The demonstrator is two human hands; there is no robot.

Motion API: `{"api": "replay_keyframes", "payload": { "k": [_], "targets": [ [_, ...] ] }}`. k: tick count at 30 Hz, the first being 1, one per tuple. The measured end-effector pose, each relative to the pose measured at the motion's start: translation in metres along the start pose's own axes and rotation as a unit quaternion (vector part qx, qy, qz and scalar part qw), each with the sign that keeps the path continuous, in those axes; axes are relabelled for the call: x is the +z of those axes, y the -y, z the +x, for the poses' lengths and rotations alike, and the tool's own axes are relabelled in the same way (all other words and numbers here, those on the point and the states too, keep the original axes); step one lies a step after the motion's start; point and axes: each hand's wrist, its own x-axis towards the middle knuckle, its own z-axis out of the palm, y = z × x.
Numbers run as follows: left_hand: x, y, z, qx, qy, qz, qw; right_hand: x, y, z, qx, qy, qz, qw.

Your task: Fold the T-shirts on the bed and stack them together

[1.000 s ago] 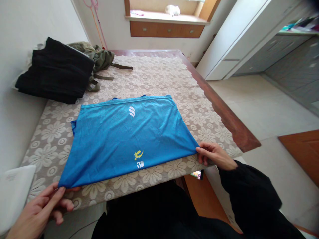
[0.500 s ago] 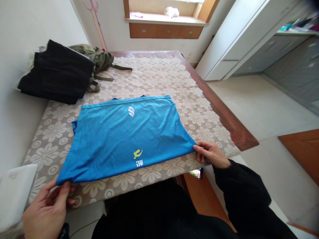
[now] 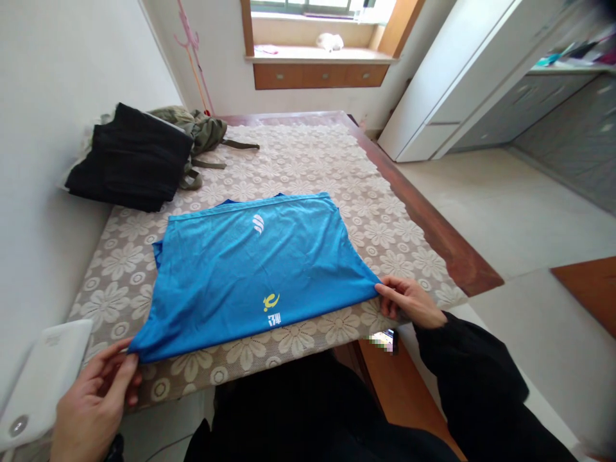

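Observation:
A blue folded shirt (image 3: 250,263) lies spread on the lace-covered table (image 3: 308,160), with a white logo near its far hem and a yellow and white print near its close edge. At its near left corner my left hand (image 3: 99,394) pinches the cloth between thumb and fingers. My right hand (image 3: 409,300) grips the near right corner the same way. The close edge is stretched fairly straight between both hands. Bits of darker blue cloth poke out beyond the far and left edges.
Folded black clothing (image 3: 132,157) and an olive-green bag with straps (image 3: 206,131) sit at the far left by the wall. A white flat device (image 3: 45,378) lies at the near left. Below the table's near edge, a phone (image 3: 389,340) rests on a wooden surface.
The camera view has shifted slightly, so everything sits a little lower and further right. Both hands keep hold of the shirt's corners, and the shirt looks much the same.

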Motion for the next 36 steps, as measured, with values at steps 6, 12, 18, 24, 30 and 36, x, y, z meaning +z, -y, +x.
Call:
{"api": "replay_keyframes", "payload": {
  "k": [6, 12, 18, 24, 30, 36],
  "targets": [
    [0.005, -0.023, -0.010, -0.062, -0.034, -0.105, 0.992, 0.001, -0.001, -0.005, 0.003, -0.016, 0.002, 1.000],
    [0.003, -0.010, -0.013, -0.083, -0.053, -0.159, 0.982, 0.002, -0.012, -0.010, 0.017, -0.048, 0.026, 0.998],
    [0.000, 0.011, -0.020, -0.085, -0.067, -0.219, 0.970, -0.001, -0.027, -0.030, -0.014, -0.028, 0.060, 0.998],
    [-0.004, 0.053, -0.028, 0.013, -0.050, -0.226, 0.973, -0.012, -0.047, -0.050, -0.042, -0.036, 0.066, 0.996],
    [-0.012, 0.067, -0.034, 0.227, 0.009, -0.060, 0.972, -0.029, -0.060, -0.049, -0.062, 0.021, 0.014, 0.998],
    [-0.010, 0.052, -0.038, 0.395, 0.006, 0.082, 0.915, -0.029, -0.068, -0.038, -0.194, -0.057, -0.112, 0.973]
  ]
}}
